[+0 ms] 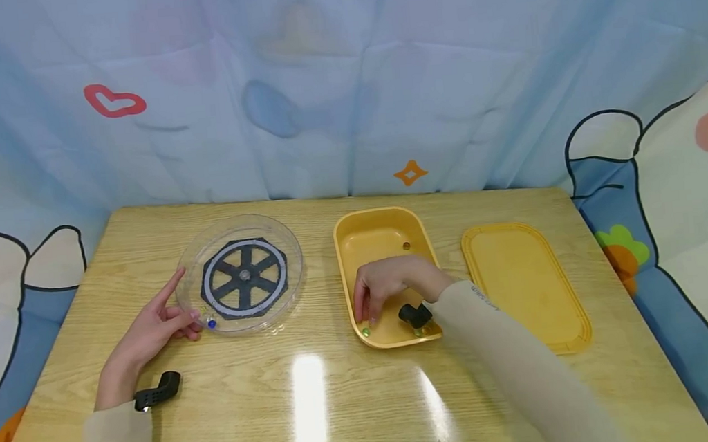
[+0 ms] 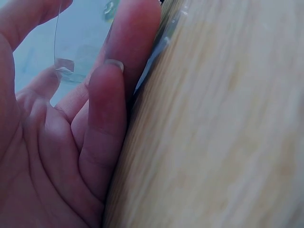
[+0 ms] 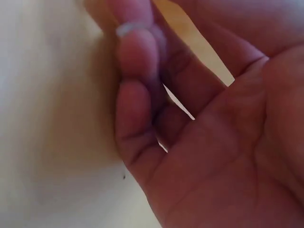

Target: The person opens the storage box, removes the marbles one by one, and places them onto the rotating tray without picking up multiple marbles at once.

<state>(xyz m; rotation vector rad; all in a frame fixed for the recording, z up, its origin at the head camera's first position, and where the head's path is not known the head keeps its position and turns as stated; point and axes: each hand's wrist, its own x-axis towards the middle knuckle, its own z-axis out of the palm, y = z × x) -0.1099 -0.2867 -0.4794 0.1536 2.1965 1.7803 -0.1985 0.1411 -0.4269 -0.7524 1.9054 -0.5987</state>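
A clear round dish (image 1: 294, 253) with a dark wheel-like, six-spoked insert (image 1: 244, 276) rests on the table at left. My left hand (image 1: 159, 326) holds its near-left rim, thumb over the edge and index finger along the side. Close to that thumb lies a blue marble (image 1: 212, 324); the left wrist view shows a greenish marble (image 2: 110, 9) through the clear plastic. Inside the yellow tub (image 1: 370, 227), my right hand (image 1: 387, 284) points its fingers down, fingertips just above a green marble (image 1: 365, 332). Nothing shows in its grasp; the right wrist view is blurred.
A brown marble (image 1: 406, 246) sits toward the tub's far end, and another greenish marble (image 1: 418, 332) is near its front right. The yellow lid (image 1: 521, 284) lies flat to the tub's right. A printed curtain (image 1: 333, 111) hangs behind the wooden table (image 1: 238, 410).
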